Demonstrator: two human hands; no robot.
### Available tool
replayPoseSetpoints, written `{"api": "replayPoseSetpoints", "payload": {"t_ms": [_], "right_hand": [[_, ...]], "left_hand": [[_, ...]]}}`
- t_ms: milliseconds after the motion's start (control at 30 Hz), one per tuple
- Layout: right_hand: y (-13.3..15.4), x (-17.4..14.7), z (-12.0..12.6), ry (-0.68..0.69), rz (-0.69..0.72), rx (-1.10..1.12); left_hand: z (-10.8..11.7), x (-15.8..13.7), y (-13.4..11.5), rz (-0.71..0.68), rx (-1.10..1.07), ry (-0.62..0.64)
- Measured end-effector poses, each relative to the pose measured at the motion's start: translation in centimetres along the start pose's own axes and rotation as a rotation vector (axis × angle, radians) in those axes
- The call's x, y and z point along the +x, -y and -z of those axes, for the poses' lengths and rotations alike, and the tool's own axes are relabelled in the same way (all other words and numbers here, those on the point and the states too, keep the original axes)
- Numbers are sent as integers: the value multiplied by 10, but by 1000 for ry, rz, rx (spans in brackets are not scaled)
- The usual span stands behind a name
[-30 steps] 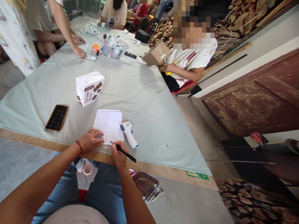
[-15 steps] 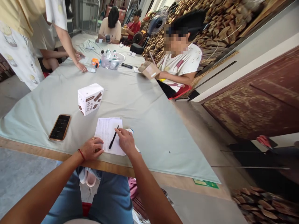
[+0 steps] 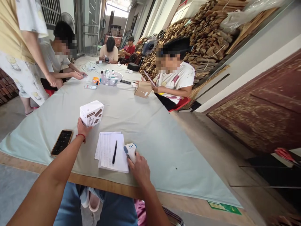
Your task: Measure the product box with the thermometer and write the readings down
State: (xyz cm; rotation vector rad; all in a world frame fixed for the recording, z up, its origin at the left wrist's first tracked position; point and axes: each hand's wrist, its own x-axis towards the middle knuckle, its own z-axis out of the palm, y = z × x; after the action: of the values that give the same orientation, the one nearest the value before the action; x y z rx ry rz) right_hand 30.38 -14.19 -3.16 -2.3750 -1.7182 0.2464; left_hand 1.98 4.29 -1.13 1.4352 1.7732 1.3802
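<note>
My left hand (image 3: 84, 128), with a red cord at the wrist, is closed round the lower left corner of a white box (image 3: 94, 109) printed with brown bars. The box stands on the cloth-covered table. My right hand (image 3: 141, 169) grips the handle of a white and blue infrared thermometer (image 3: 130, 148), its fingers partly hidden. Between my hands lie sheets of written paper (image 3: 107, 141), with a black pen (image 3: 114, 152) on top. To the left of the papers is a phone (image 3: 62, 142) in an orange-brown case.
Farther down the table (image 3: 150, 131) are a plastic basin (image 3: 115, 82) of bottles, an orange tape dispenser (image 3: 96, 80), another phone (image 3: 90, 87) and a black remote (image 3: 125, 82). A co-worker at the right holds a cardboard box (image 3: 142, 90). Other people sit or stand around the table.
My right hand has left the pen on the papers and taken hold of the thermometer. My left hand has moved from the papers forward to the white box. The head view has tilted up.
</note>
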Motion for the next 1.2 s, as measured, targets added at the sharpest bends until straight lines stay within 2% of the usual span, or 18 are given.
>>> {"api": "replayPoseSetpoints", "payload": {"t_ms": [100,200,333,467,567,633,700,733,800,967,1200], "right_hand": [[9,4,8,45,-78,18],[13,5,8,54,-138,25],[6,7,-4,-27,-118,89],[-7,8,-11,-155,-83,336],[1,0,0,-236,-77,686],[18,-12,10,-168,-41,977],[43,-27,16,56,5,1203],[56,-34,16,167,34,1279],[80,-47,12,254,76,1335],[116,-60,-7,211,114,1360],[131,-61,-7,193,46,1339]], "left_hand": [[0,3,-4,113,41,-26],[7,-3,-5,152,-140,20],[23,-29,-4,170,-323,101],[38,-64,0,152,-516,254],[42,-84,6,85,-523,340],[41,-92,11,4,-428,299],[40,-97,15,-74,-313,224],[40,-99,16,-103,-263,199],[40,-101,18,-136,-194,182],[41,-101,20,-167,-150,194],[38,-101,22,-165,-137,179]]}}
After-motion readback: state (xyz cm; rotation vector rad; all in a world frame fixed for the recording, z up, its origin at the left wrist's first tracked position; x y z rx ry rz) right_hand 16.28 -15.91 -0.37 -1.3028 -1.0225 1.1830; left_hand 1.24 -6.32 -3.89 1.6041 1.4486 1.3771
